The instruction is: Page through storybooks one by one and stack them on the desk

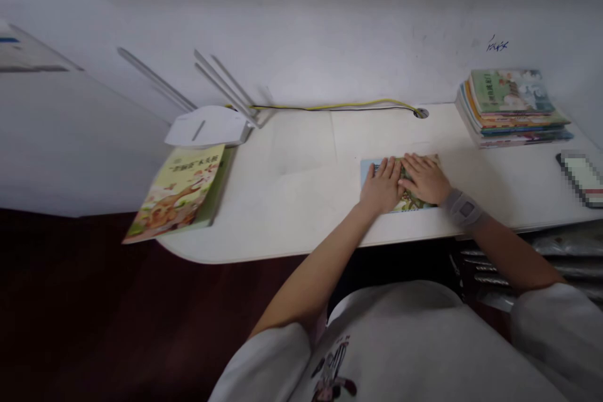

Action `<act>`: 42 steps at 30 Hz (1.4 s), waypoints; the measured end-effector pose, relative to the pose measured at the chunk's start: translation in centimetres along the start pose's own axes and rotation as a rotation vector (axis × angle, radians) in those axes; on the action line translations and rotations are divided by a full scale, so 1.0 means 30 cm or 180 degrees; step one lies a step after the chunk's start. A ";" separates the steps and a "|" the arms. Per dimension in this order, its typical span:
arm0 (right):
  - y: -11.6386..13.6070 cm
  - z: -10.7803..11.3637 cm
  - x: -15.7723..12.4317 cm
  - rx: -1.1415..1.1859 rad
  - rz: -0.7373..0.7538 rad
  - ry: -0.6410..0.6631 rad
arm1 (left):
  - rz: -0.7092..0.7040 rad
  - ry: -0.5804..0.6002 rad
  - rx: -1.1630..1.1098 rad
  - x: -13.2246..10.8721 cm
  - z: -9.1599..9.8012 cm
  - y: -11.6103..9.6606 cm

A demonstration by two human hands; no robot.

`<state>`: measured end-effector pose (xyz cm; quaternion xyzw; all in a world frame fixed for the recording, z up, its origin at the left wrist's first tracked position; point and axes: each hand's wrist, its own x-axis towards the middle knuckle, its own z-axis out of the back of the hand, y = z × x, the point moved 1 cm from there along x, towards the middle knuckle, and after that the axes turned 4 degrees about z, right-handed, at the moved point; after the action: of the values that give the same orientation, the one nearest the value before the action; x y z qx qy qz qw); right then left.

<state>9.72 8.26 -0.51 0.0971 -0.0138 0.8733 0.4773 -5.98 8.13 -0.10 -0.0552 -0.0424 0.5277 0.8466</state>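
Observation:
A picture book (409, 200) lies flat near the front edge of the white desk (292, 201), its cover partly hidden beneath both hands. My left hand (382, 185) rests on the left half of the cover, fingers stretched out and pointing away from me. Flat on the right half lies my right hand (426, 179), a grey band around its wrist. The fingers of the two hands meet near the middle of the book. Neither hand grasps anything.
A white router (207, 125) with raised antennas stands at the back left. Before it, a yellow-green picture book (179, 191) overhangs the desk's left edge. Yellow and black cables (330, 107) run to a hole. A book stack (511, 107) and a phone (581, 179) are at right.

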 end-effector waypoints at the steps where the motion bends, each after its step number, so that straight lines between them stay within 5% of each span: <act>1: -0.029 -0.002 -0.017 -0.0099 -0.0086 0.0038 | 0.0049 -0.0045 0.0000 -0.005 0.002 0.019; 7: -0.129 0.036 -0.054 -0.0487 -0.0456 0.0179 | 0.0758 -0.0090 0.0195 -0.033 0.033 0.080; 12: -0.026 0.082 0.003 -0.0373 -0.0262 -0.0025 | 0.0710 -0.0097 0.0440 -0.010 0.060 -0.027; 17: 0.052 0.037 0.024 0.0015 0.0047 0.0022 | 0.0304 0.0272 0.0096 0.003 0.019 -0.076; 30: 0.015 -0.001 0.012 -0.0117 0.0046 0.0015 | 0.0195 0.0112 0.0045 0.002 0.006 0.015; 36: -0.093 -0.003 -0.047 -0.0402 -0.0358 -0.0022 | 0.0741 -0.0005 -0.0090 -0.030 0.001 0.141; 42: -0.174 -0.021 -0.088 -0.0381 -0.0441 -0.0078 | 0.1328 -0.0296 -0.0325 -0.025 -0.013 0.162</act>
<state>15.38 8.99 -1.96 0.0799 -0.0651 0.8345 0.5413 -10.60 9.55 -1.15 -0.0811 -0.0957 0.6906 0.7122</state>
